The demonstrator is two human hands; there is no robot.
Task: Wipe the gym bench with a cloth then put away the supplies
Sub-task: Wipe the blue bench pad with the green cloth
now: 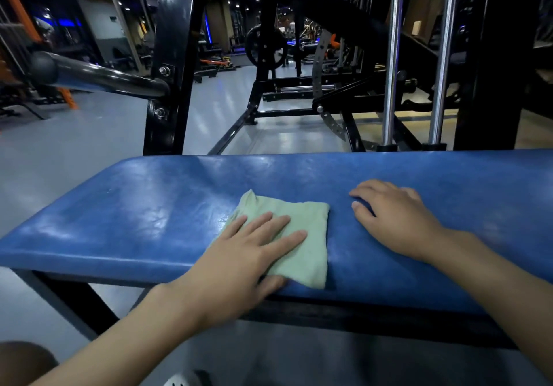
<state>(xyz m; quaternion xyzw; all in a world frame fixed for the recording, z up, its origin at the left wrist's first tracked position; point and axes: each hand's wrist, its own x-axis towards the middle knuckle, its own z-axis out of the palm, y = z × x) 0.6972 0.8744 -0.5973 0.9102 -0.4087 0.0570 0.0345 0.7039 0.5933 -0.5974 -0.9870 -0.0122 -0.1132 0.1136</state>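
Left hand [239, 254] presses the green cloth [302, 221] with straight fingers [275, 226] on the blue worktop [134, 206], right hand [395, 221] resting loose-fingered beside it, black rack [173, 56] behind.

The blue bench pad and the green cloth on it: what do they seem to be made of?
The blue padded bench top looks like vinyl or faux leather: glossy, with light reflections and fine creases. The pale green folded cloth looks like soft matte fabric, with a rumpled corner; the fibre cannot be told.
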